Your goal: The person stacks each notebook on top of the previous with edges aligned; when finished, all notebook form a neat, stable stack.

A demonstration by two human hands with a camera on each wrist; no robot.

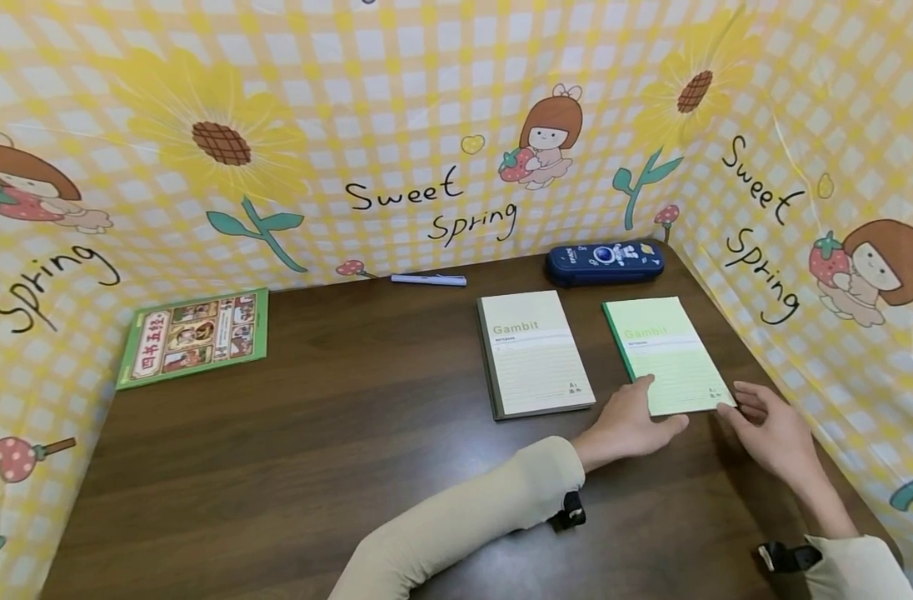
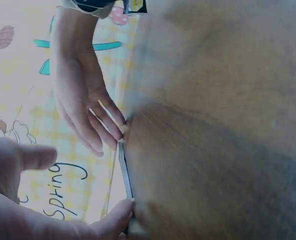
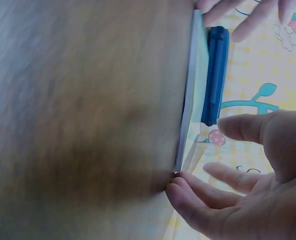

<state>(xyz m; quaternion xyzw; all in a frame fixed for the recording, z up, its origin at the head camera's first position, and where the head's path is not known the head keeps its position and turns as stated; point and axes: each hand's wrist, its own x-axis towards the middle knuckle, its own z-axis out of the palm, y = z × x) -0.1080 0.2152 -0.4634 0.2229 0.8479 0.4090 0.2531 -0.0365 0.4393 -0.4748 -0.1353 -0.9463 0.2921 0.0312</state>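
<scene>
A light green notebook lies flat on the dark wooden table at the right. My left hand rests with relaxed fingers on its near left corner, the thumb along the left edge. My right hand touches the near right corner with straight fingertips. In the left wrist view the notebook's thin edge runs between my left hand and the right hand's fingertips. The right wrist view shows the notebook edge-on, with my right hand spread at its corner.
A second notebook marked Gambit lies just left of the green one. A dark blue pencil case and a pen sit at the back. A green picture book lies far left. Patterned cloth walls enclose the table.
</scene>
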